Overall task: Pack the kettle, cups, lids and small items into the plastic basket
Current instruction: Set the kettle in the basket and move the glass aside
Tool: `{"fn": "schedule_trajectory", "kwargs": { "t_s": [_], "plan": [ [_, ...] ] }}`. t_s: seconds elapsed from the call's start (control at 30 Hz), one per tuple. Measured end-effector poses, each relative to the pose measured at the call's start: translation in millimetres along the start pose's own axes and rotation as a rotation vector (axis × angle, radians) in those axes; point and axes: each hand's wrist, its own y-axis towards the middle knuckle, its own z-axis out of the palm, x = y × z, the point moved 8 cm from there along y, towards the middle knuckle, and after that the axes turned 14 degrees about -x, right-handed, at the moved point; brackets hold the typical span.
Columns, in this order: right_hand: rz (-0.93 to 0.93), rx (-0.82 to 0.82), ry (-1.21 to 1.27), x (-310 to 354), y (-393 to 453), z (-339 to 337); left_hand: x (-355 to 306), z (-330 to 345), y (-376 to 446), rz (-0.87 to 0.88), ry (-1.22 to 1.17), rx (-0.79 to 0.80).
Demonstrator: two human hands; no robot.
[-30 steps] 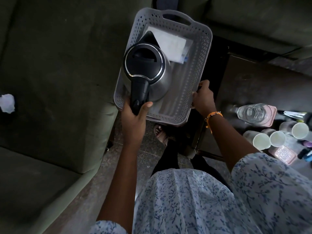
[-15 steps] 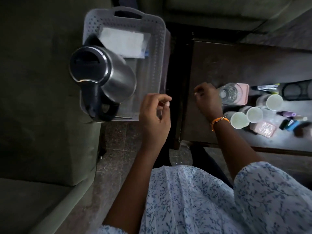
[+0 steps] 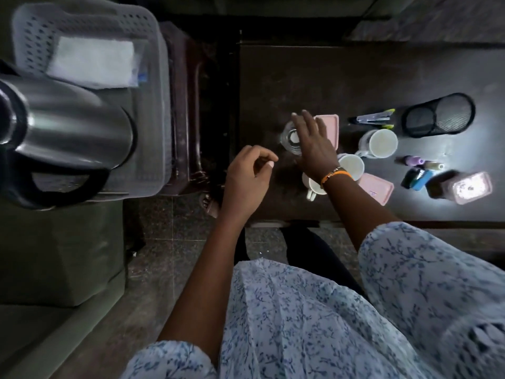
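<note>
A dark table (image 3: 355,77) is seen on the right, crowded with small things: a black mesh pen holder (image 3: 440,115) lying on its side, pens (image 3: 374,119) beside it, a purple marker (image 3: 414,160), a blue item (image 3: 418,179) and a small lidded box (image 3: 470,187) near the right edge. Three white cups (image 3: 379,143) are grouped near the middle, open mouths up, one partly hidden under the right wrist. A pink lid (image 3: 332,127) lies behind the right hand (image 3: 314,143), and another pink lid (image 3: 375,188) lies flat just beside the cups.

The grey plastic basket (image 3: 155,105) rests on a green sofa (image 3: 54,255) at the left. In it stands the steel kettle (image 3: 73,124), upright, its black handle toward the near end; a white packet (image 3: 93,61) lies flat at the far end.

The right hand is spread open, fingers extended over a clear glass (image 3: 291,138), with nothing gripped. The left hand (image 3: 246,176) is held loosely curled above the table's left edge, thumb near fingertips, empty.
</note>
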Motion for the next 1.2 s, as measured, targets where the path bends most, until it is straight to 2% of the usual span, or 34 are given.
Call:
{"fn": "schedule_trajectory", "kwargs": {
  "t_s": [0.13,0.2,0.23,0.33,0.6,0.9,1.2],
  "plan": [
    [-0.115,-0.041,0.001,17.4,10.7,-2.5,10.6,-1.7,1.4,-0.056,0.011,-0.036],
    [-0.109,-0.061,0.036,-21.7,22.8,-17.2,-10.5,37.0,3.1,-0.089,0.023,-0.053],
    [-0.114,-0.072,0.056,-16.9,21.9,-17.0,-10.2,34.3,2.8,-0.109,0.023,-0.067],
    [-0.080,-0.131,0.112,-18.5,27.7,-30.9,-11.9,40.4,7.4,-0.132,0.011,-0.079],
    [0.100,-0.292,0.178,-86.2,53.0,-82.3,-56.1,88.9,18.9,-0.095,0.001,-0.036],
    [0.258,-0.265,0.132,-162.0,62.3,-92.7,-63.3,119.2,17.3,-0.115,0.024,0.000],
    [0.296,-0.249,0.083,-176.3,47.0,-81.4,-58.7,127.3,9.5,-0.163,0.031,0.020]
  ]
}}
